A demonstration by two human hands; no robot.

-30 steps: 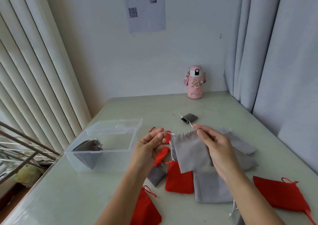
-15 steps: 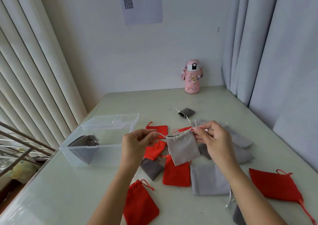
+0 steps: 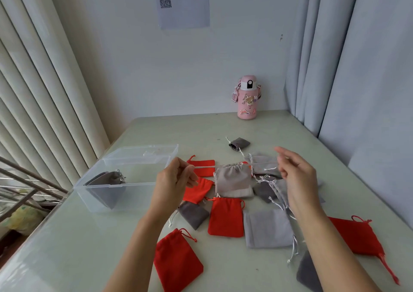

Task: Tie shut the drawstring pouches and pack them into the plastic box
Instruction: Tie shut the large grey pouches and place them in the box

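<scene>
I see the left hand (image 3: 174,180) pinching one cord (image 3: 205,166) of the light grey pouch (image 3: 232,179), which hangs above the worktop (image 3: 89,247) with its mouth gathered. The other cord runs taut to the right hand (image 3: 297,175), but blur smears those fingers and I cannot tell whether they grip it. The plastic box (image 3: 100,200) sits to the left, lid open, with a dark grey pouch (image 3: 107,191) inside. My right forearm hides part of the loose pile.

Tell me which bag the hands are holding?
The light grey pouch, its strings pulled taut between the left hand and right hand; the others lie untouched.
</scene>
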